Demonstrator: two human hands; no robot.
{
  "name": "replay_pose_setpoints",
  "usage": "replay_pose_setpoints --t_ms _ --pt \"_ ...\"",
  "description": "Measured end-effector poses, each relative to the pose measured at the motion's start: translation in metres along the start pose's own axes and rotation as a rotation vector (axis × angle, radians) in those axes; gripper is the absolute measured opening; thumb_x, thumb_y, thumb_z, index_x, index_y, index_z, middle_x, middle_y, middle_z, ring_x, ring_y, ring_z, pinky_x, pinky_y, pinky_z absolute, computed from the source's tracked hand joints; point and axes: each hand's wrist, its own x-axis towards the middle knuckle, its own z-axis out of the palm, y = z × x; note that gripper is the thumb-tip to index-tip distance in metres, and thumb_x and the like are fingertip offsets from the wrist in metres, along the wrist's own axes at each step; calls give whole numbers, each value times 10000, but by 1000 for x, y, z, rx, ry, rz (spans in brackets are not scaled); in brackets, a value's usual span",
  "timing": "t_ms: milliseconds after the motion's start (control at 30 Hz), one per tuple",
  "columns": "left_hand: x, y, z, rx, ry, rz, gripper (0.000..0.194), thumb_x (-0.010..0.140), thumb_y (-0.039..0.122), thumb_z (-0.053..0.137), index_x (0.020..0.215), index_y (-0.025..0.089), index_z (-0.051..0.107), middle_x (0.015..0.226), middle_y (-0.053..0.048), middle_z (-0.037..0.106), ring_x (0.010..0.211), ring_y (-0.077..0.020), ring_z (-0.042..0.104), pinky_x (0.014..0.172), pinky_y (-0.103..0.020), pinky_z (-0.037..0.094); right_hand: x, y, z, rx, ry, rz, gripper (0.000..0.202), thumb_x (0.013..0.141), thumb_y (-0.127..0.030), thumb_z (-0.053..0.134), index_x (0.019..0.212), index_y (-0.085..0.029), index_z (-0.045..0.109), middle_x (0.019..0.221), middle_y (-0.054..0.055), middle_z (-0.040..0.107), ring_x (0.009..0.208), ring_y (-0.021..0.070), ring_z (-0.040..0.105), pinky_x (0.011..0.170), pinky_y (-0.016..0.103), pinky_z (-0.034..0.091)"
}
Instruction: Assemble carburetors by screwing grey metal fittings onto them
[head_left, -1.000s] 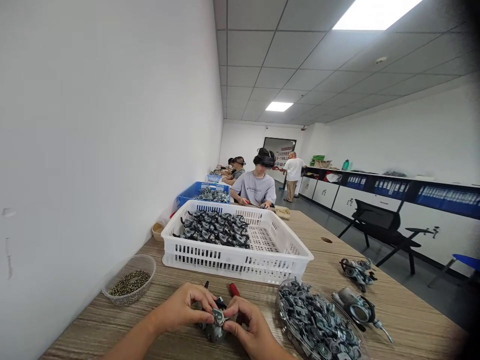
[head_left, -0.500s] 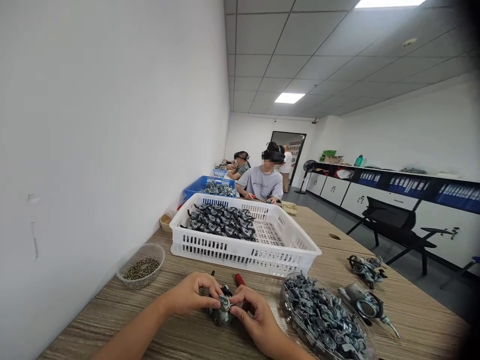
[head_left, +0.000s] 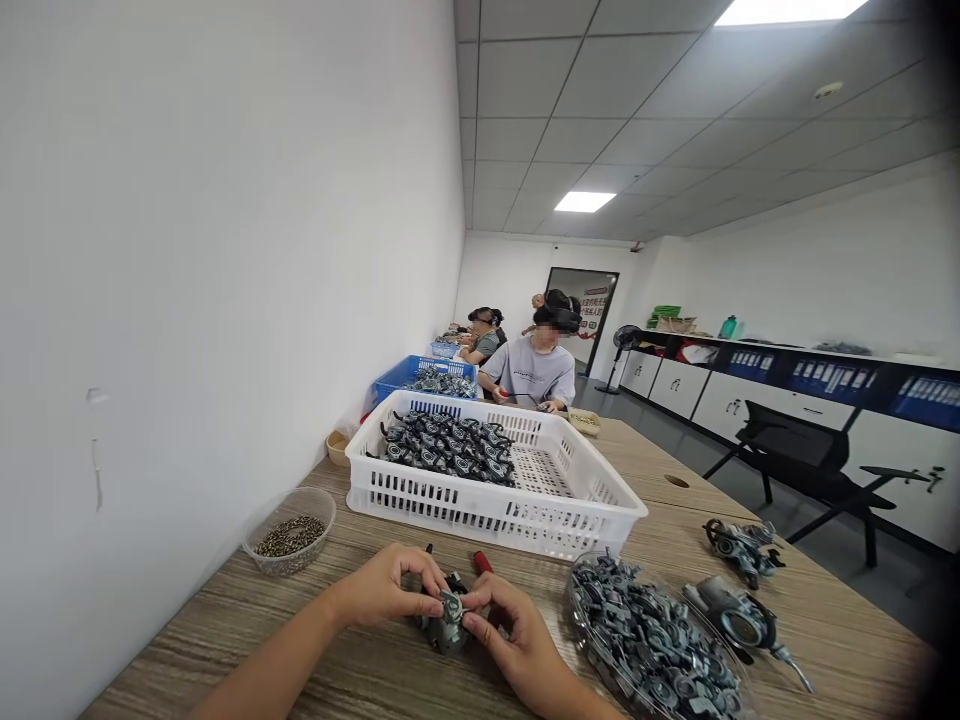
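Observation:
On the table in front of me sits a grey metal assembly (head_left: 448, 638) with black parts. My left hand (head_left: 396, 588) comes in from the left, its thumb and fingers closed on a small grey metal piece (head_left: 451, 604) at the top of the assembly. From the other side, my right hand (head_left: 508, 628) pinches at the same piece. Fingers cover much of the piece, so its exact fit on the assembly cannot be made out. Just behind my hands lies a tool with a red handle (head_left: 482, 562), its other end hidden.
A white basket (head_left: 495, 525) holds rows of black-and-grey assemblies. Small brass-coloured screws fill a clear tub (head_left: 253, 530) at left. At right, a clear bowl (head_left: 581, 640) is heaped with grey metal parts, near two loose assemblies (head_left: 742, 625). A co-worker (head_left: 531, 370) sits beyond the basket.
My view has shifted slightly, so the surroundings sit a little lower and further right. Both hands keep nearly the same pose on the small metal piece.

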Motion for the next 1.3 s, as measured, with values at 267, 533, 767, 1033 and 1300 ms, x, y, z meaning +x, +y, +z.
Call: replay_pose_setpoints --t_ms 267,533,767,1033,1300 --pt "-1 1 1 -16 -2 -15 437 753 559 964 884 161 838 1072 -126 852 1072 -274 790 1023 -402 582 0 0 0 3 -10 15 333 1022 -544 700 1040 -222 780 960 66 721 856 223 642 757 333 454" --pt "-1 2 -1 35 -16 -60 451 776 567 947 970 170 857 1097 -113 847 1059 -267 764 1016 -397 570 0 -1 0 30 -5 -1 302 1027 -517 706 1050 -226 786 957 61 705 878 225 647 806 341 472" --pt "-1 2 -1 33 -11 -48 444 766 567 954 993 191 888 1090 -115 852 1090 -277 758 1043 -402 556 0 2 1 25 -16 14 300 1029 -523 699 1054 -239 794 937 55 695 841 218 629 757 330 454" --pt "-1 3 0 34 -2 -18 423 768 558 955 996 205 903 1085 -117 863 1056 -266 765 999 -381 569 0 3 1 32 -19 0 292 1034 -517 693 1058 -242 786 933 49 692 856 217 638 773 331 461" --pt "0 -1 0 26 4 -9 444 746 577 962 985 206 904 1063 -113 861 1054 -269 770 995 -381 574 0 2 2 21 -21 -7 296 1040 -515 686 1064 -237 783 933 51 693 857 216 641 791 341 465"
